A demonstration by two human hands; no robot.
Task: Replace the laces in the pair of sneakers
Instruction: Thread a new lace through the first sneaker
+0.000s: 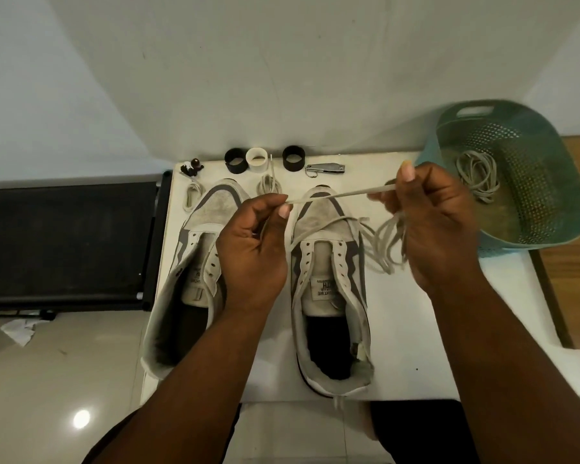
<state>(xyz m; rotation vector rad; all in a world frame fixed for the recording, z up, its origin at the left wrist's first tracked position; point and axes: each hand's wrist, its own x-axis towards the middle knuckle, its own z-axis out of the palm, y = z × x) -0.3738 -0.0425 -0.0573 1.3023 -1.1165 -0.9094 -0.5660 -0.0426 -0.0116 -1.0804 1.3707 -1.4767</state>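
The fingers [283,209] of the left hand [252,252] pinched one end of a pale lace [335,194]; the right hand [436,222] gripped the other end, with slack loops hanging below it. The taut span ran left to right, rising slightly rightward, above the toe of the right sneaker [330,289]. Both palms faced the person, forearms converging over the white bench [416,313]. Both sneakers, including the left sneaker [185,283], pointed toes away, unlaced.

Sneakers [329,262]: matt suede-like toe, cloth tongue. Lace [335,195]: flat woven cloth. Basket [529,182]: perforated teal plastic. Clipper [325,168]: shiny metal. Table [416,329]: smooth white.
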